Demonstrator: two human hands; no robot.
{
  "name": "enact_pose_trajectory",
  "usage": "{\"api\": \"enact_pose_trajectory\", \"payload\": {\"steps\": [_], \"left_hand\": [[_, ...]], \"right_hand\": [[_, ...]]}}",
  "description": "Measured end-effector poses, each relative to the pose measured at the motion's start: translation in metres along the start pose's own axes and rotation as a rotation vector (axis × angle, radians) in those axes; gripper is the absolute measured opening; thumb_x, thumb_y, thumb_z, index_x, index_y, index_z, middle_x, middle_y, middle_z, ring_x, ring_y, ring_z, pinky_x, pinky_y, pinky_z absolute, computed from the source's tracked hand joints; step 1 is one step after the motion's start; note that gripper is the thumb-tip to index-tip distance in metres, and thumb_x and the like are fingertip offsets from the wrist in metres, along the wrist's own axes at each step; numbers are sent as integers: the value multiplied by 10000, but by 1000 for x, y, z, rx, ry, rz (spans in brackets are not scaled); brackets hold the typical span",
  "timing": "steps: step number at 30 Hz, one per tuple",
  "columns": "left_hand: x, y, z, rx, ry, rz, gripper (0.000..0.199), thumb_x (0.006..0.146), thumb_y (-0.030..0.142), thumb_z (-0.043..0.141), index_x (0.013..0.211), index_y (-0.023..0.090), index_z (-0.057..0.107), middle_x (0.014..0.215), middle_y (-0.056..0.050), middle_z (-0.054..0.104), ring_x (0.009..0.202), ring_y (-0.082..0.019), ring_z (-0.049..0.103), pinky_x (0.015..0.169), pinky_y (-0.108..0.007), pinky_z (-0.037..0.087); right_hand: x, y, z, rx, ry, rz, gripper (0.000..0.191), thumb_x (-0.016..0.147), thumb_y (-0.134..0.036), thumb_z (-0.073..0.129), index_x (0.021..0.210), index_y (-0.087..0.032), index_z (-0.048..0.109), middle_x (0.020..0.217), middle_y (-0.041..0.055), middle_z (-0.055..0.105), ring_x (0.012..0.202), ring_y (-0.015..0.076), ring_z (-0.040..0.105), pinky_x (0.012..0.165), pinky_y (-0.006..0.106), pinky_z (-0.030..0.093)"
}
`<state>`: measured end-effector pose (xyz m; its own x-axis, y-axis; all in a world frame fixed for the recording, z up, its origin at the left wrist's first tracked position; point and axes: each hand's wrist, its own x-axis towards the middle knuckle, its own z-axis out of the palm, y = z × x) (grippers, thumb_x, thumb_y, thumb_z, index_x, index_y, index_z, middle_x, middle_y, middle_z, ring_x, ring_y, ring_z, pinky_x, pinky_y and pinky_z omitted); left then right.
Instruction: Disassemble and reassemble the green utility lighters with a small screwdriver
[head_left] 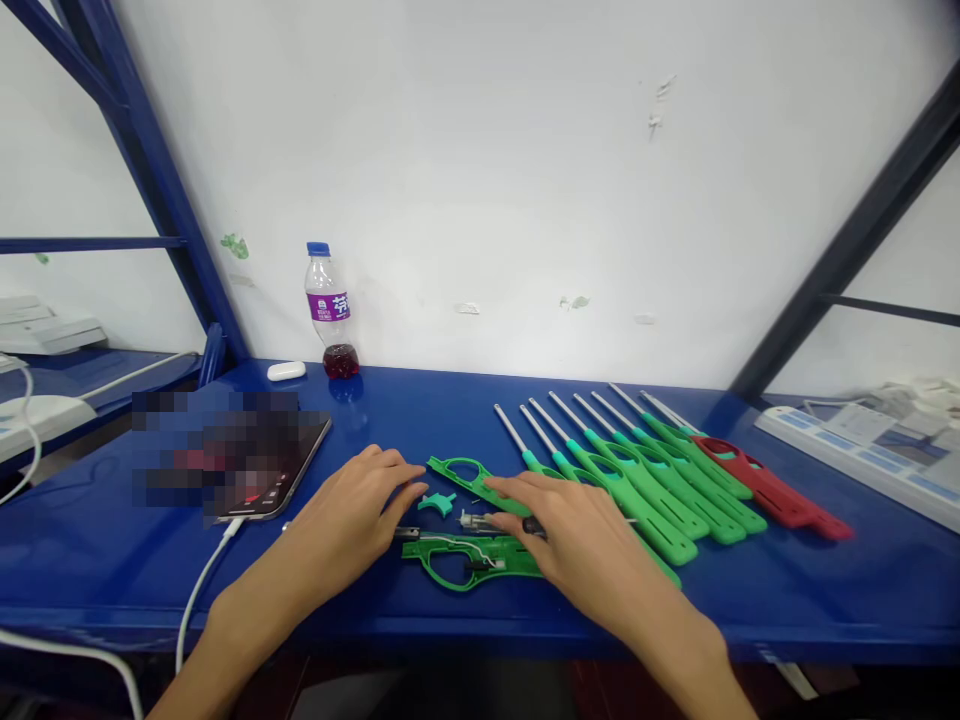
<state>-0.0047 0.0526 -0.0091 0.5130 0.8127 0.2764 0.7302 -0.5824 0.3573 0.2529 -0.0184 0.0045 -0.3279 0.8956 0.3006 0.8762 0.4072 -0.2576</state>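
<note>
My right hand (577, 535) grips an upper green lighter shell half (454, 468) between thumb and fingers. A dark piece with a thin metal end shows partly beneath this hand. My left hand (356, 515) is by the shell's narrow end, thumb and index finger slightly apart, with nothing visible between them. Between the hands lie a teal trigger (437, 503) and a clear fuel tank with a metal valve (476, 522). Nearer me, another green shell half (450, 562) lies with its inside up, holding a white wire and a metal tube (406, 533); my right hand covers its far end.
Several green lighters (649, 500) lie in a slanted row on the right, beside red lighters (757, 485). A phone (274, 470) with a white cable (202, 580), a white case (286, 371) and a drink bottle (330, 320) are at left. A power strip (862, 465) is far right.
</note>
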Motion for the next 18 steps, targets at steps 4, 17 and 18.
{"api": "enact_pose_trajectory", "payload": {"steps": [4, 17, 18], "left_hand": [[-12, -10, -9, -18, -17, -64, 335, 1073, 475, 448, 1153, 317, 733, 1104, -12, 727, 1055, -259, 634, 947, -427, 472], [-23, -20, -19, -91, -238, -22, 172, 1066, 400, 480, 1074, 352, 645, 1122, 44, 705, 1062, -196, 662, 913, -288, 502], [-23, -19, -21, -91, -213, -15, 176, 1069, 409, 484, 1107, 361, 649, 1146, 49, 714, 1079, -195, 669, 926, -286, 509]], "right_hand": [[-10, 5, -13, 49, -20, 23, 203, 972, -338, 825, 1164, -315, 762, 1101, -47, 738, 900, 211, 723, 756, 327, 465], [-14, 7, -8, -4, -196, 144, 267, 840, -298, 940, 1048, -310, 772, 1063, -61, 752, 904, 248, 713, 701, 325, 381], [-13, 6, -9, -6, -201, 155, 266, 838, -299, 941, 1045, -309, 773, 1058, -61, 754, 902, 250, 714, 695, 324, 376]]}}
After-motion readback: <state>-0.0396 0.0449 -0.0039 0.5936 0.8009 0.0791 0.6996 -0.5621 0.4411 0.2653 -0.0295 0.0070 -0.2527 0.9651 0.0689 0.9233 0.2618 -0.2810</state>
